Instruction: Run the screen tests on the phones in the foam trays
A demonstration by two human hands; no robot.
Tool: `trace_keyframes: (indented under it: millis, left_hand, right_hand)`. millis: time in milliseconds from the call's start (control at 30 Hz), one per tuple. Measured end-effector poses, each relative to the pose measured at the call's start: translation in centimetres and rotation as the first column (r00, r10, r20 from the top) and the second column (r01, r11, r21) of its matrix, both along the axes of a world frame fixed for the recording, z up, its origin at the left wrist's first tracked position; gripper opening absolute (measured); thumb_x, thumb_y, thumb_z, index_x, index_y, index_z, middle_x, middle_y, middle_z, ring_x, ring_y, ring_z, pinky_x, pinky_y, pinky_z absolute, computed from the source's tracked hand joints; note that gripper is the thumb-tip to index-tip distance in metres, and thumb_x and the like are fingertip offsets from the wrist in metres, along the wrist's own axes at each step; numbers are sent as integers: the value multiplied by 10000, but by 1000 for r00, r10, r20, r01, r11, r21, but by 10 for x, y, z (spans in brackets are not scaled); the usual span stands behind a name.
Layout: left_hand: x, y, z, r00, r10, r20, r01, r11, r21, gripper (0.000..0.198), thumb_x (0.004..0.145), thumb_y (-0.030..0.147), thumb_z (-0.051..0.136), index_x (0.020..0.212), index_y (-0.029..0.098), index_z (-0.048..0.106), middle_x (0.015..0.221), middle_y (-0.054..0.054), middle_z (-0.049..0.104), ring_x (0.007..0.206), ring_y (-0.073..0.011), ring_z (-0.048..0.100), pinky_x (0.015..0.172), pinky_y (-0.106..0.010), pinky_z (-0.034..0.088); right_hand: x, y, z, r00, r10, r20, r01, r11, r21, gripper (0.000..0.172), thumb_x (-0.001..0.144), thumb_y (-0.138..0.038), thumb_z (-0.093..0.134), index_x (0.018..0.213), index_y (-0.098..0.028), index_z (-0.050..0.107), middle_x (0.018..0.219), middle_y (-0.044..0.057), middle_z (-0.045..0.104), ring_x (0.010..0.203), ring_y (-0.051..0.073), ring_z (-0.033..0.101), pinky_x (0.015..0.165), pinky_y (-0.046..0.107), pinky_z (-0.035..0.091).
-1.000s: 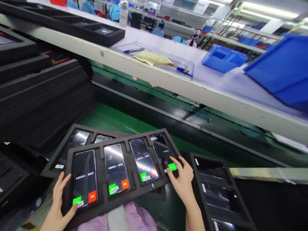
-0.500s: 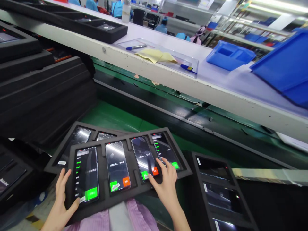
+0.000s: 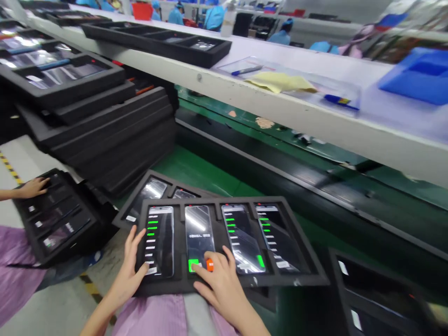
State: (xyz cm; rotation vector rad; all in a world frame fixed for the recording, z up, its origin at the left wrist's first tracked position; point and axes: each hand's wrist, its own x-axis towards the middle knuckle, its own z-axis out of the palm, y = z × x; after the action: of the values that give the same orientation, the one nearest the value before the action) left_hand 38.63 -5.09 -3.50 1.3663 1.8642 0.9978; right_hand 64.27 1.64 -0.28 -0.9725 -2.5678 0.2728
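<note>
A black foam tray (image 3: pixel 290 280) in front of me holds several smartphones in separate slots. My left hand (image 3: pixel 129 270) rests at its left end, fingers apart, the thumb at the lower corner of the leftmost smartphone (image 3: pixel 159 242). Over the second smartphone (image 3: pixel 199 228), my right hand (image 3: pixel 224 282) has a fingertip at the green on-screen button; its other fingers are loosely bent and hold nothing. An orange button beside it is partly covered. The third smartphone (image 3: pixel 241 238) and the rightmost smartphone (image 3: pixel 278 235) show lists with green and white lines.
Another tray (image 3: pixel 122 217) lies beneath this one. Stacked foam trays (image 3: pixel 115 135) stand to the left, and a further tray (image 3: pixel 381 289) sits at right. A co-worker's hand (image 3: pixel 33 187) touches a tray at far left. The white bench (image 3: pixel 252 46) carries a blue bin (image 3: pixel 420 77).
My right hand has moved left from the third smartphone to the second. The third smartphone's two-button screen is now a list. The view has swung left, bringing the co-worker's hand into sight.
</note>
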Motion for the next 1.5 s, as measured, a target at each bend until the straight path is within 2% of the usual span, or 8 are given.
trace_keyframes:
  millis: [200,500,833,967,1200,1367,1433,1500]
  left_hand:
    - [0,6,10,928,196,317,-168,979,-114,732,807,335,437,1408,249,29,1488,-134,126,1324,-282,297,1090,-521,212]
    - [2,16,11,927,220,303,-189,974,-128,817,671,169,443,1403,267,91,1470,-92,146,1305,-276,273,1069,-515,244]
    - [-3,15,1,953,166,254,-141,984,-112,838,698,282,538,1406,237,91,1450,-123,150,1273,-283,307,1045,-491,289]
    - [-7,14,-4,958,166,233,-147,984,-100,791,724,319,494,1409,245,104,1451,-117,155,1265,-298,325,1032,-520,294]
    - [-9,17,-11,970,171,172,-163,985,-58,800,724,386,530,1403,218,142,1435,-139,177,1282,-351,287,1063,-575,203]
    - [-15,15,-13,985,151,79,-147,987,-59,772,767,453,502,1410,213,149,1433,-156,208,1250,-355,348,1041,-591,257]
    - [-18,13,-11,991,131,38,-127,989,-81,746,781,481,496,1408,242,168,1443,-148,194,1219,-354,392,1010,-601,308]
    - [-19,12,-7,995,96,-23,-98,993,-60,674,800,485,487,1389,281,231,1463,-116,173,1216,-349,398,994,-594,344]
  right_hand:
    - [9,12,-17,996,-85,-41,89,986,138,243,889,-307,430,1046,-282,615,858,18,523,830,161,507,944,422,255]
    - [8,15,-31,995,-92,-48,95,993,73,271,900,-343,402,1034,-285,631,846,21,529,837,165,523,945,432,290]
    - [3,14,-23,995,-99,31,94,988,125,269,898,-364,423,1025,-269,640,899,36,538,871,174,513,955,425,257]
    - [19,11,-28,987,-154,34,148,979,139,252,884,-347,434,1011,-316,650,902,20,559,869,174,516,958,428,251]
    - [66,8,-30,891,-454,-24,446,864,234,322,889,-266,370,879,-274,692,813,27,538,804,167,503,919,426,288]
    - [71,10,-22,843,-538,-17,526,818,233,366,912,-254,329,895,-226,694,833,56,540,828,186,478,846,385,330]
    - [77,12,-20,773,-631,-67,625,739,253,388,921,-268,312,894,-208,694,819,62,533,792,185,466,815,380,329]
    - [85,15,-21,655,-751,-87,743,618,256,424,931,-313,286,906,-198,694,828,72,532,763,187,458,801,390,320]
